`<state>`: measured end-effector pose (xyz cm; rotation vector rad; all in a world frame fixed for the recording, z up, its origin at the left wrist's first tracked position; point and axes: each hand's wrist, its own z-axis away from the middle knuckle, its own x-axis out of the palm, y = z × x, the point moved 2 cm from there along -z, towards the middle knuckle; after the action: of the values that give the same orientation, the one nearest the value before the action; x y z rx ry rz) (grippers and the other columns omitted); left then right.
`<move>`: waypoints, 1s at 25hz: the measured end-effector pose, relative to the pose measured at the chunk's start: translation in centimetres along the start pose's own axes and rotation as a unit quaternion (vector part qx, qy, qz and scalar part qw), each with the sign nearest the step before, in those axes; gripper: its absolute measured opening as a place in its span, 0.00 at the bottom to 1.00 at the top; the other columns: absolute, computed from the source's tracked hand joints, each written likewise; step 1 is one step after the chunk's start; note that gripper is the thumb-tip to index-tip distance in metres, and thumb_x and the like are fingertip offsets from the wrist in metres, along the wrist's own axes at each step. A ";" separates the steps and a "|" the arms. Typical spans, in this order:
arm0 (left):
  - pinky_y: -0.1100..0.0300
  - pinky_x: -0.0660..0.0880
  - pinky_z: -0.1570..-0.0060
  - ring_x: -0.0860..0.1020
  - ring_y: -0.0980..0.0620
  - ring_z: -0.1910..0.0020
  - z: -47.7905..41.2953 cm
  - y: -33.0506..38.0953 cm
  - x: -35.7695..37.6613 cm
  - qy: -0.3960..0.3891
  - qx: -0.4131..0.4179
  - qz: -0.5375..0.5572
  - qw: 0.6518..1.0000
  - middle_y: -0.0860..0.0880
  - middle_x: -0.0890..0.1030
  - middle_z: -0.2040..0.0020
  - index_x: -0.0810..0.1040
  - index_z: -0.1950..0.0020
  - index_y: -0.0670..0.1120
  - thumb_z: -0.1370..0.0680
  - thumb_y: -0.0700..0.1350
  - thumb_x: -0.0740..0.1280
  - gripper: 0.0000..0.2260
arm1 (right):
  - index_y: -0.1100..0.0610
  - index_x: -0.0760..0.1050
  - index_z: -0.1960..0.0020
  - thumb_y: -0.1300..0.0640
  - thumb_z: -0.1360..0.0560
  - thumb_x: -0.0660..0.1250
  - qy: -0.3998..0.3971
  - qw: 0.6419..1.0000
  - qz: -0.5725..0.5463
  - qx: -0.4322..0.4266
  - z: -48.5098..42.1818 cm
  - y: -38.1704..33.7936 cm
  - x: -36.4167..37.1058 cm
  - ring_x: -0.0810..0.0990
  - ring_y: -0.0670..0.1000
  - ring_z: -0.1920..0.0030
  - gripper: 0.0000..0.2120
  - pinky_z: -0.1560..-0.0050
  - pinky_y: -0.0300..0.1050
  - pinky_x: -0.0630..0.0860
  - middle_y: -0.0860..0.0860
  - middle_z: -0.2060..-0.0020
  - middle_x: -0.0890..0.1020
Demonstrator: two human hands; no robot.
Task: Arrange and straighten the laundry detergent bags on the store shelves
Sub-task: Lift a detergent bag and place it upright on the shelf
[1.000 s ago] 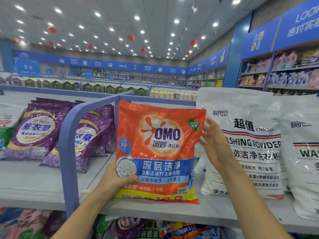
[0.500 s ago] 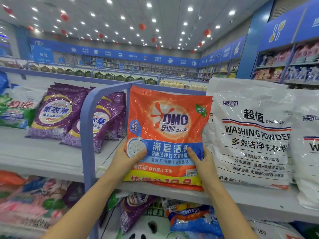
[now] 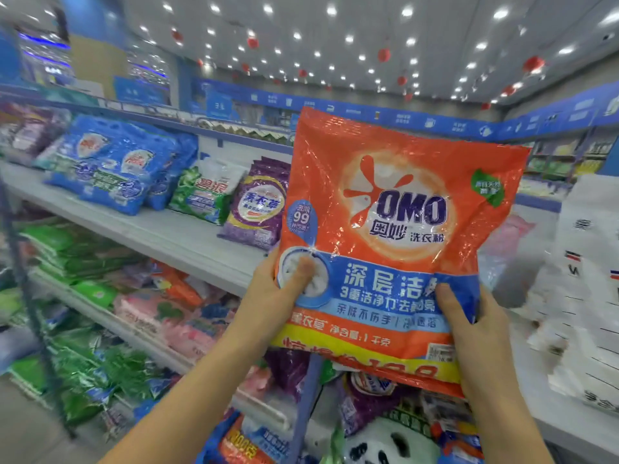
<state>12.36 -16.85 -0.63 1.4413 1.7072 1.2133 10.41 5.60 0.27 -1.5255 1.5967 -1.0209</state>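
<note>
1. Down at lower centre, the left hand (image 3: 278, 296) has a firm grip on the lower left edge of the glossy orange plastic OMO detergent bag (image 3: 402, 202). The thumb lies flat across the white circle on the front, and the fingers are out of sight behind.
2. At lower right, the right hand (image 3: 475, 333) grips the bag's lower right edge. Its thumb presses on the blue band and its fingers are tucked behind the plastic.
3. The bag itself is upright, print facing us, and fills the centre and right of the frame. It is held up in the air in front of the shelf edge, with its top seam sloping down to the right.
4. Just behind the bag's left edge, a purple detergent bag (image 3: 258, 205) sits on the white shelf board (image 3: 160, 229), partly covered by the orange one.
5. Next along to the left is a green-and-white detergent bag (image 3: 204, 195). Beyond it, blue detergent bags (image 3: 114, 165) lean back at upper left.
6. On the lower shelves at left are green packs (image 3: 77, 249) and pink packs (image 3: 167, 313), all rather blurred.
7. Under the orange bag, at bottom centre, a white pack with a panda print (image 3: 385, 440) peeks up.
8. At the far right edge, tall white bags with dark print (image 3: 589, 296) stand on the shelf, smeared by blur.
9. Overhead, red round lanterns (image 3: 383, 55) hang among the ceiling spotlights.
</note>
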 end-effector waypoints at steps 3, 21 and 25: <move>0.53 0.79 0.51 0.81 0.49 0.51 0.3 1.0 -8.7 0.046 -0.008 -0.025 0.999 0.48 0.82 0.50 0.76 0.49 0.52 0.34 0.62 0.60 0.20 | 0.48 0.75 0.55 0.54 0.28 0.66 -0.050 0.999 -0.017 -0.010 0.8 0.0 8.5 0.82 0.42 0.68 0.02 0.71 0.35 0.77 0.45 0.65 0.84; 0.66 0.76 0.70 0.82 0.57 0.68 2.7 4.8 -64.8 0.328 -0.049 -0.126 0.935 0.48 0.84 0.63 0.79 0.55 0.44 0.23 0.46 0.63 0.08 | 0.54 0.78 0.53 0.59 0.27 0.68 -0.319 0.936 -0.128 0.078 13.4 2.9 68.4 0.83 0.43 0.64 0.03 0.69 0.31 0.75 0.48 0.60 0.85; 0.64 0.76 0.73 0.83 0.54 0.70 -1.0 3.4 -75.0 0.361 -0.071 -0.125 0.922 0.51 0.84 0.67 0.78 0.53 0.43 0.23 0.47 0.64 0.08 | 0.55 0.78 0.54 0.58 0.27 0.68 -0.352 0.921 -0.137 0.091 12.6 4.9 80.5 0.84 0.47 0.65 0.03 0.68 0.36 0.78 0.51 0.61 0.85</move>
<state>30.84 -89.43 -5.81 0.6768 2.1223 1.8075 14.02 -75.68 -6.87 -1.7465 0.7820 -0.6161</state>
